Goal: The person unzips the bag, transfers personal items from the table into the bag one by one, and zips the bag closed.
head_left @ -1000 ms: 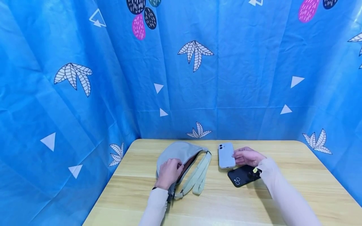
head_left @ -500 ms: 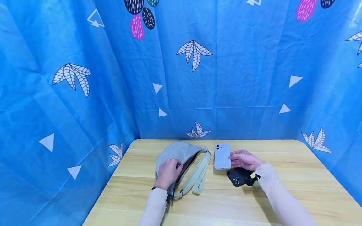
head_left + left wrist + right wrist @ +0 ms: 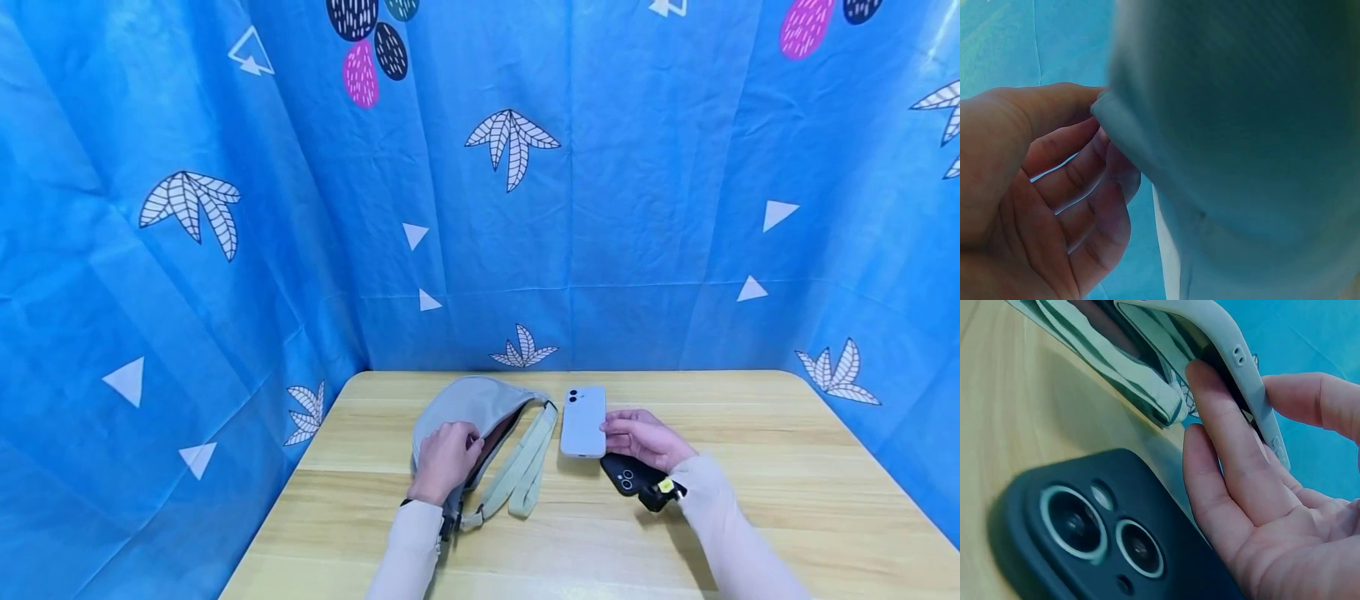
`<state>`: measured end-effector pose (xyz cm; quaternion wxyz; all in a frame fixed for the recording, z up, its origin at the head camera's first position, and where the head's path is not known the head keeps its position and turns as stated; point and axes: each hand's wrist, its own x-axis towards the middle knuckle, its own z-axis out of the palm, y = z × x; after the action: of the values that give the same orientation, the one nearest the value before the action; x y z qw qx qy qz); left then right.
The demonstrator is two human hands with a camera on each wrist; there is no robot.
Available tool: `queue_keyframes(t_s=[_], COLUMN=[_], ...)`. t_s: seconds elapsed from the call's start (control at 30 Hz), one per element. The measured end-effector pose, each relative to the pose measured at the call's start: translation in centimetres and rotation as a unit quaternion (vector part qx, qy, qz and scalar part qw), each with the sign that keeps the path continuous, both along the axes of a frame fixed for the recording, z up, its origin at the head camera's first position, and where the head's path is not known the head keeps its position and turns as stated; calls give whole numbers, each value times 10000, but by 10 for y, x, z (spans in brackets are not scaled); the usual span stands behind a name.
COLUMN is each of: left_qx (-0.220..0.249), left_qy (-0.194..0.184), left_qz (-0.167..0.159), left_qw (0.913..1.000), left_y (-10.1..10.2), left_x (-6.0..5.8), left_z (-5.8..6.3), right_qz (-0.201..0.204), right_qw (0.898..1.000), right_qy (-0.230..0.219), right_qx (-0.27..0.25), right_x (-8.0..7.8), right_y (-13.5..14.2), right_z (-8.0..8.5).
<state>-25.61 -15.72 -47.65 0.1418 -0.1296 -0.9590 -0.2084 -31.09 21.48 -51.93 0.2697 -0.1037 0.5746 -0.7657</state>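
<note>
My left hand (image 3: 445, 458) pinches the edge of the gray bag (image 3: 457, 406) between thumb and fingertips, while my right hand (image 3: 641, 439), well apart from it, has the pale phone (image 3: 582, 425) clamped at its right-hand edge, thumb on the back and fingers under the screen side. The phone appears to be held off the table (image 3: 577, 550), to the right of the bag, whose mouth gapes toward it. To do this well, I want a light, steady pull on the fabric, enough that the mouth doesn't sag, without dragging the whole bag. The pale strap (image 3: 525, 479) lies between the bag and the phone, so I judge it the likeliest thing to snag and would carry the phone above it. A grip on one edge may let the phone swing, so I'd move slowly, with my wrist clear of the black phone (image 3: 621, 469) just below it
</note>
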Motion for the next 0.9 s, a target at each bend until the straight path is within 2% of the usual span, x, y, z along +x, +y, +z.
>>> queue_keyframes(t_s=[0.57, 0.9], left_qx=[5, 38], left_qy=[58, 33], left_qz=[-1, -60], left_qw=[10000, 10000], left_y=[2, 0], left_x=[0, -3], left_z=[-1, -2], right_qz=[-201, -15], right_qw=[9996, 9995], right_qy=[-22, 73], right_qx=[-205, -295], right_x=[12, 14], right_y=[-12, -23], right_z=[0, 0])
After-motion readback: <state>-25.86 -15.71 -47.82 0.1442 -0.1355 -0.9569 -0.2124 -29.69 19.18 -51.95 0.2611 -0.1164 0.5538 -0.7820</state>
